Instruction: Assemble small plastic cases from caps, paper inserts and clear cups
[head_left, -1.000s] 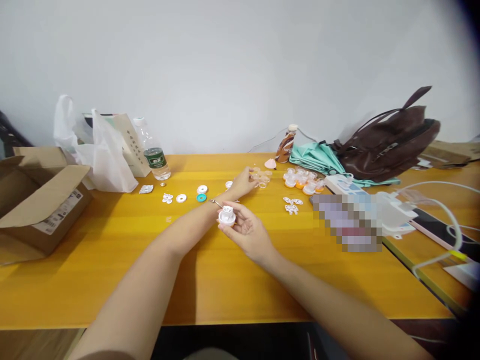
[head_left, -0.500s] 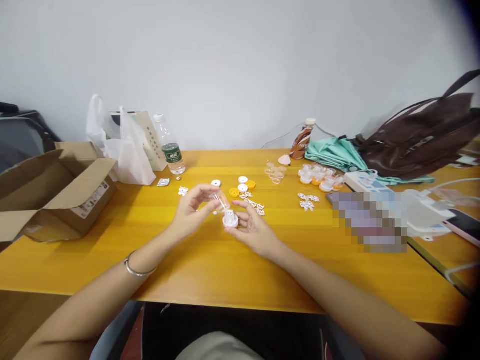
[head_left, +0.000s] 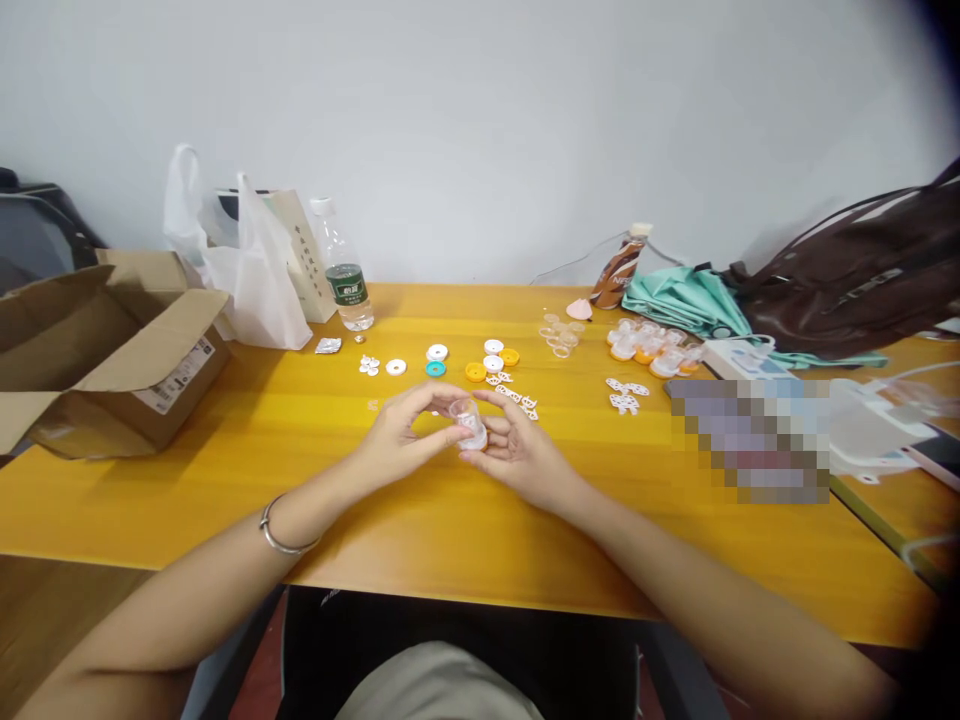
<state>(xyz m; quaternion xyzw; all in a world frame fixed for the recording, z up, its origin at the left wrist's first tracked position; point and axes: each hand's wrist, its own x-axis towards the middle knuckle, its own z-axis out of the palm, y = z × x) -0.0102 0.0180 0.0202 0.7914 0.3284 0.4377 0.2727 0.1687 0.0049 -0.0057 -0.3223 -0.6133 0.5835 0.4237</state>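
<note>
My left hand (head_left: 405,432) is closed on a small clear plastic cover (head_left: 463,408). Its thumb presses the near side. The cover sits over a white round base (head_left: 475,440), which the fingers and thumb of my right hand (head_left: 529,458) grip from the right. Both parts are above the table, tilted slightly. Just beyond my hands lie white discs (head_left: 437,352), a teal disc (head_left: 436,369) and yellow-orange discs (head_left: 475,372). Thin white cut-out pieces (head_left: 517,398) lie close to my right fingertips.
On the left are an open cardboard box (head_left: 135,365), a white plastic bag (head_left: 255,290) and a water bottle (head_left: 348,285). At right lie clear rings (head_left: 561,337), several clear-topped pieces (head_left: 652,345), white flat pieces (head_left: 625,397), a brown bottle (head_left: 621,268) and a power strip (head_left: 739,358).
The clear cover, held apart and tilted above the white base before, is now down over it. Both hands have shifted slightly right in view, and the camera view has moved a little.
</note>
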